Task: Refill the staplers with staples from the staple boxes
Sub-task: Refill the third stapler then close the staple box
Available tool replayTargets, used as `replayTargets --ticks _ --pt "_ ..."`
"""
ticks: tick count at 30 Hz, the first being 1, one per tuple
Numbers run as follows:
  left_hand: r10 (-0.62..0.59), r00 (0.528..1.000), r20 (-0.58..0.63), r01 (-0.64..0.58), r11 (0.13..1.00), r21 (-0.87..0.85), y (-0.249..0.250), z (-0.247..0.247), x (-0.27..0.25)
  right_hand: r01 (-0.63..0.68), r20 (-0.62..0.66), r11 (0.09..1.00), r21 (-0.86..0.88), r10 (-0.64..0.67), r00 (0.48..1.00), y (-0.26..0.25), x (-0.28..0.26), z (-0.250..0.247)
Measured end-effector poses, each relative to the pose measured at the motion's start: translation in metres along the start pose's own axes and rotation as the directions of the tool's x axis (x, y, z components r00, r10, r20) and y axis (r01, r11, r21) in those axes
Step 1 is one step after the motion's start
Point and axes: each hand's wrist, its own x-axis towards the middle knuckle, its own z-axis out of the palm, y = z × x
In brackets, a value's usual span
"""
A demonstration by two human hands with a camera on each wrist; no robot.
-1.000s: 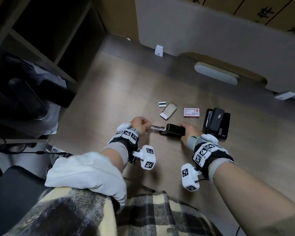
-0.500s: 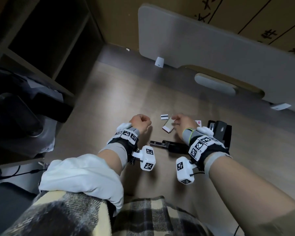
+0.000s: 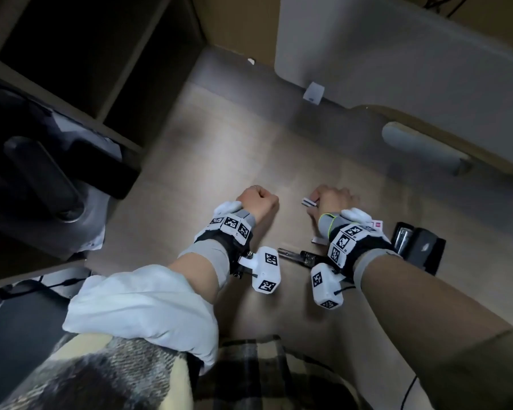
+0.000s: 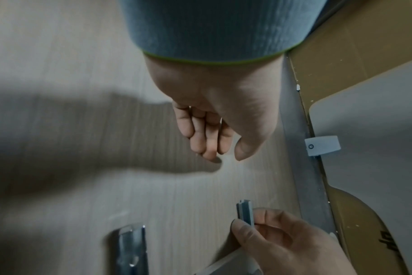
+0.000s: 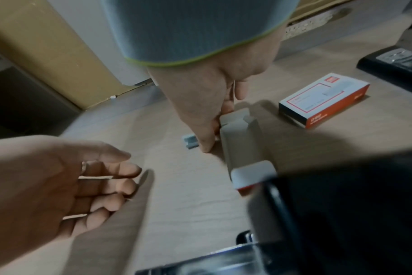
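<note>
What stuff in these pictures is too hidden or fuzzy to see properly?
- Small stapler, head view: the right wrist and its camera cover its body; only the open metal channel shows.
- Staple strip pinched by the right hand, left wrist view: too small to count staples.
- Opened staple box, right wrist view: its inside is turned away.
- Closed staple box: its print is too blurred to read.
- Large stapler: cut off by the picture's edge.

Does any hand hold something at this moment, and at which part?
The right hand pinches a strip of staples at one end, between thumb and fingers. The left hand holds nothing.
</note>
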Motion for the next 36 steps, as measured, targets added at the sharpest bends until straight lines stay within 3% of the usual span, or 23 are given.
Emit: replayTargets --ticks 3,8,16,20,25,30,36 --pt "0.039 0.999 0.037 -0.037 0.998 -0.043 0.007 0.002 -0.002 0.055 -0.027 0.995 0.083 -0.053 0.998 0.004 -0.004 -0.001" --pt "0.179 0.971 0.159 -0.142 0.965 -0.22 0.016 0.006 -0.027 0.106 -0.102 0.903 0.417 -0.069 0.992 0.003 -0.027 -0.006" --pt "0.224 0.959 0.175 -0.155 0.929 -0.337 0.007 0.011 -0.066 0.131 -0.13 0.809 0.574 -0.068 0.989 0.017 -0.075 -0.008" --pt "0.228 0.969 0.095 -0.166 0.886 -0.432 -0.014 0.015 -0.089 0.222 -0.171 0.736 0.639 -0.145 0.974 0.022 -0.098 0.005" --pt "0.269 0.963 0.006 -0.246 0.889 -0.387 -0.031 0.013 -0.103 0.227 -0.166 0.806 0.546 -0.161 0.973 0.019 -0.114 0.018" --pt "0.196 0.979 -0.053 -0.202 0.907 -0.37 -0.047 0.005 -0.106 0.247 -0.221 0.951 0.186 -0.204 0.954 0.014 -0.124 0.03" --pt "0.187 0.982 0.012 -0.164 0.886 -0.434 -0.064 -0.008 -0.103 0.271 -0.199 0.946 -0.176 -0.304 0.932 0.005 -0.131 0.042"
